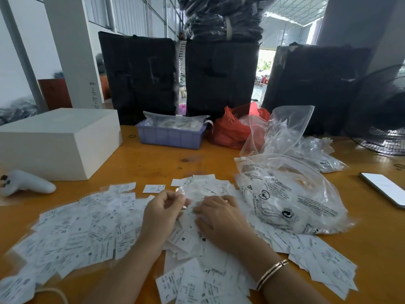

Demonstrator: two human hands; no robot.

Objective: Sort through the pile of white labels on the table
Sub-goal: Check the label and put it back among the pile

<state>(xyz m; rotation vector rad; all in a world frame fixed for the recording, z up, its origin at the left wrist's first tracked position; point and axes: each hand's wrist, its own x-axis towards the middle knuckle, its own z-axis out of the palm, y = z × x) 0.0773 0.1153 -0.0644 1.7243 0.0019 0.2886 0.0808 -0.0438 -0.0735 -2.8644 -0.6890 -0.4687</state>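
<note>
A wide pile of white printed labels in small clear sleeves covers the near part of the orange table. My left hand is raised a little over the pile's middle and pinches a clear sleeved label between thumb and fingers. My right hand lies palm down on the labels just to its right, fingers spread flat. More labels trail off to the near right. A gold bangle sits on my right wrist.
A large clear printed plastic bag lies right of my hands. Behind stand a white box, a blue bin and a red bag. A white controller lies left, a phone right, a fan far right.
</note>
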